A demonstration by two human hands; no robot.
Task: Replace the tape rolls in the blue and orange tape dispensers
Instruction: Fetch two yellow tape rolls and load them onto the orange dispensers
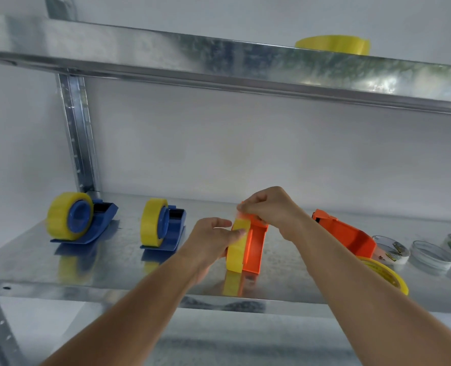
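Orange dispenser point(254, 247) stands mid-shelf point(113, 260); I see left hand point(211, 241) gripping its yellow roll point(236, 250), right hand point(269, 207) apparently pinching the tape end, though blurred.

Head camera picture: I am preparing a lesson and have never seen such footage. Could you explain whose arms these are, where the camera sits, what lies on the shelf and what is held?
One camera, worn on a person's head, looks down at their bare arms. On the metal shelf stand two blue dispensers with yellow rolls. The left hand steadies a yellow tape roll in an orange dispenser; the right hand pinches something at its top, probably the tape end. Further right lie a second orange dispenser, a loose yellow roll and clear emptied cores.
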